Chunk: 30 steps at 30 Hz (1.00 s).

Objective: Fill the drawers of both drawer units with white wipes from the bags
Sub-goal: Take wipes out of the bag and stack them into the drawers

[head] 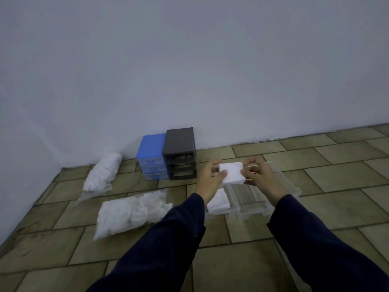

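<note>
Head view: we hold the folded wipe [231,172] above the clear drawers [263,199], long axis 11-to-5 o'clock; our left hand [209,182] and right hand [263,182] pinch its opposite edges.

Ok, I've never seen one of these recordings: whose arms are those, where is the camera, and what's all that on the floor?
No machine here: a person wears one camera on the head, looking forward and down, so the arms in dark sleeves are their own. The left hand and right hand together pinch a folded white wipe. Below them on the tiled floor lie clear drawers pulled out of their unit; one already holds a wipe. By the wall stand a blue unit, drawers in, and a grey unit with empty slots. To the left lie two bags of wipes.
</note>
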### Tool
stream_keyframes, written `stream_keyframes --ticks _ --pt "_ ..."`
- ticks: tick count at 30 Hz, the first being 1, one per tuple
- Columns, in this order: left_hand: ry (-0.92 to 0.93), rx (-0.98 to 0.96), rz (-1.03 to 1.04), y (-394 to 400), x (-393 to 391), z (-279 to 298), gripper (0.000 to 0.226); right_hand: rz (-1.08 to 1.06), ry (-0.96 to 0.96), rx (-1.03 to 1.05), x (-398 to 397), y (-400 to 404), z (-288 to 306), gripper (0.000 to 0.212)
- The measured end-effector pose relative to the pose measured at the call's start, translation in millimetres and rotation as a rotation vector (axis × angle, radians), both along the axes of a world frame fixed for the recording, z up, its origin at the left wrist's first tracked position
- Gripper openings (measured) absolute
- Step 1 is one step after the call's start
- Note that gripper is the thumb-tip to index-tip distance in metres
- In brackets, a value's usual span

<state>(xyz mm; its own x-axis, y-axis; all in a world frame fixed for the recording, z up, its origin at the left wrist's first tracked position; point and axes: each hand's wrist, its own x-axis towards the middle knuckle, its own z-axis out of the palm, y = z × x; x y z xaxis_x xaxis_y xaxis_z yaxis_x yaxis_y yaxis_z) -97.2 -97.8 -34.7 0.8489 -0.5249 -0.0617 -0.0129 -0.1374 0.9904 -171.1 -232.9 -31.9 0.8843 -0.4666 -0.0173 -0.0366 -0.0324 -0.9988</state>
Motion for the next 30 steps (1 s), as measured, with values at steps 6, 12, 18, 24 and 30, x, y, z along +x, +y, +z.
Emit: stream_keyframes --ticks 6,12,18,24,30 --pt "0.048 0.013 0.133 -1 15 -11 0.026 -0.022 0.045 -0.047 21 -3 -20 0.016" --pt "0.039 0.061 0.298 1 37 -24 0.018 -0.018 0.098 -0.134 48 6 -33 0.018" --pt "0.013 0.17 0.342 4 49 -37 0.016 -0.009 0.206 -0.273 65 14 -44 0.012" --pt "-0.146 0.461 0.354 5 51 -46 0.01 0.028 0.258 -0.448 72 19 -47 0.013" --pt "-0.262 0.777 0.374 10 51 -47 0.012 0.077 0.314 -0.7 72 23 -52 0.008"
